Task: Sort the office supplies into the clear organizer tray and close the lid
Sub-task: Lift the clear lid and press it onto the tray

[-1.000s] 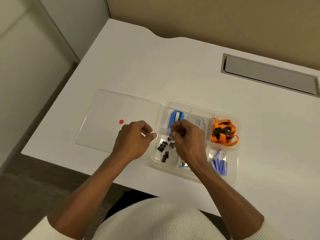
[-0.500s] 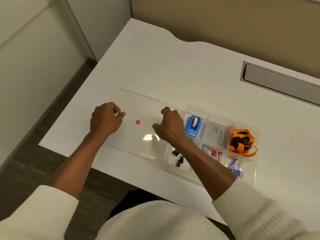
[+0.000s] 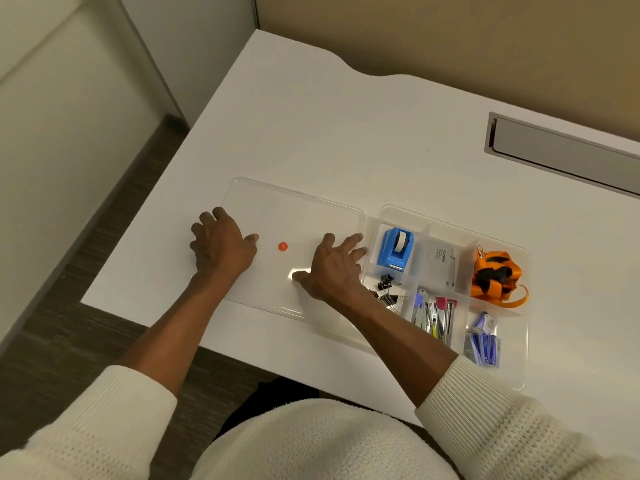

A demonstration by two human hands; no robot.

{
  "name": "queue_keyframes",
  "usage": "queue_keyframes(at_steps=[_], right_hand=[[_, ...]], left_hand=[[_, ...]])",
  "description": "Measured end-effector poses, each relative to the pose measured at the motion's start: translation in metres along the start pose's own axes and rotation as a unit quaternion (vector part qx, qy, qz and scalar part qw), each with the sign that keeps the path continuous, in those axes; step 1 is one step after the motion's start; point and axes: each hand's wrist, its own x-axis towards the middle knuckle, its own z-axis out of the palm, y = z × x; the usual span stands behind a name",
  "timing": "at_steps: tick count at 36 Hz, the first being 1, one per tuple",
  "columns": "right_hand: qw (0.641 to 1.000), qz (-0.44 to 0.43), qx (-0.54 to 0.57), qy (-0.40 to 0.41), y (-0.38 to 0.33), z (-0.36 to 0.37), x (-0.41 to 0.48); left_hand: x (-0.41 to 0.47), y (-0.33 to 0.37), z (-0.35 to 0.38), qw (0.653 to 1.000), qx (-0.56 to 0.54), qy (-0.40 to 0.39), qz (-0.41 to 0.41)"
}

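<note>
The clear organizer tray (image 3: 450, 222) sits on the white desk and holds a blue tape dispenser (image 3: 394, 247), black binder clips (image 3: 386, 289), white cards (image 3: 445, 263), an orange lanyard (image 3: 495, 275), small tools (image 3: 436, 313) and blue staple boxes (image 3: 483, 339). Its clear lid (image 3: 311, 213), marked by a red dot (image 3: 283, 246), lies flat just left of the tray. My left hand (image 3: 221, 244) rests on the lid's left edge with its fingers spread. My right hand (image 3: 332, 268) lies on the lid's right side, fingers apart and reaching toward the tray.
A grey cable slot (image 3: 561, 150) is set into the desk at the back right. The desk's front edge (image 3: 277, 362) runs close under my forearms, and its left edge drops to a dark floor (image 3: 86, 271).
Both hands left the binder clip compartment and moved left onto the lid. Since half a second ago their curled fingers have spread out over the lid's edges.
</note>
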Motion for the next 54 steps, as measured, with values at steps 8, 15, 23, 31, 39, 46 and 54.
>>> queue_keyframes(at_steps=[8, 15, 23, 31, 39, 46, 54], right_hand=[[0.99, 0.003, 0.12, 0.08, -0.004, 0.008, -0.006], [0.956, 0.001, 0.27, 0.118, -0.005, -0.005, -0.017], [0.926, -0.067, 0.332, 0.165, -0.021, -0.028, -0.042], [0.919, -0.116, 0.243, 0.288, 0.018, -0.071, -0.069], [0.908, -0.071, 0.221, 0.349, 0.126, -0.104, -0.085], [0.894, -0.008, 0.254, 0.369, 0.212, -0.108, -0.108], [0.894, 0.029, 0.251, 0.37, 0.271, -0.082, -0.121]], left_hand=[[0.007, 0.0, -0.001, 0.999, -0.013, -0.014, -0.045], [0.021, -0.01, -0.018, 0.995, -0.043, -0.017, -0.093], [0.026, -0.018, -0.049, 0.992, -0.062, 0.08, -0.08], [-0.015, 0.027, -0.054, 0.987, -0.133, 0.089, -0.021], [-0.072, 0.088, -0.018, 0.982, -0.17, 0.047, 0.061], [-0.115, 0.129, 0.017, 0.978, -0.161, -0.004, 0.133], [-0.151, 0.154, 0.047, 0.979, -0.09, -0.048, 0.177]])
